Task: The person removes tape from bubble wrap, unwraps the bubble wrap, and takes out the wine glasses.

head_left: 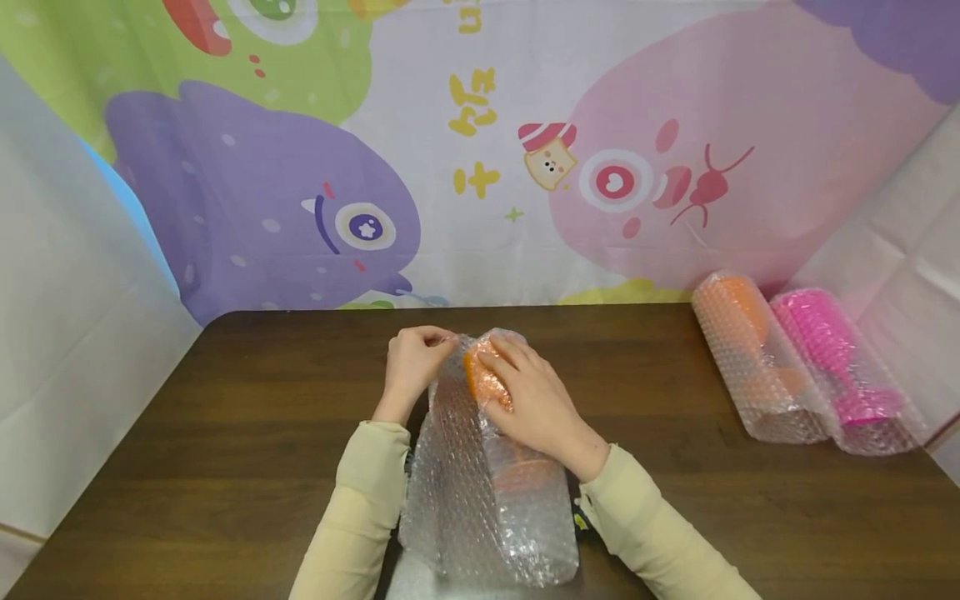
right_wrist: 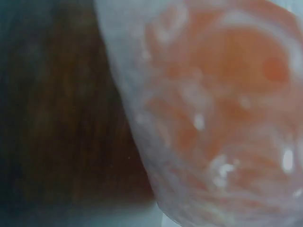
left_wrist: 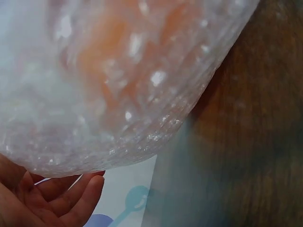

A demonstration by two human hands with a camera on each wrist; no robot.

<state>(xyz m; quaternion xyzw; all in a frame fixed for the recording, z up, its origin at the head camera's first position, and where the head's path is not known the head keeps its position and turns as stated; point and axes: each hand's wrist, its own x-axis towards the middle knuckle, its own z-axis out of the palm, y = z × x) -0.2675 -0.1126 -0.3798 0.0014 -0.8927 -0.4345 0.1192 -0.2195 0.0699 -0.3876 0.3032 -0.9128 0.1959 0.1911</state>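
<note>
An orange goblet (head_left: 487, 379) lies partly rolled in a sheet of bubble wrap (head_left: 457, 475) at the middle of the table. With thumb and fingertips, my left hand (head_left: 416, 358) pinches the far left corner of the sheet. My right hand (head_left: 536, 404) holds the goblet's far end through the wrap, fingers over its top and thumb at the near side. In the left wrist view, the left hand's fingers (left_wrist: 87, 198) sit at the edge of the wrap. Blurred orange (right_wrist: 222, 75) under the film fills much of the right wrist view, where the right hand is out of sight.
Two finished-looking bubble-wrap rolls lie at the right edge of the table (head_left: 247, 433): an orange goblet roll (head_left: 757, 358) and a pink goblet roll (head_left: 840, 367) beside it. Behind the table hangs a cartoon-print curtain (head_left: 480, 242). A small dark item (head_left: 581, 518) shows beside the right sleeve.
</note>
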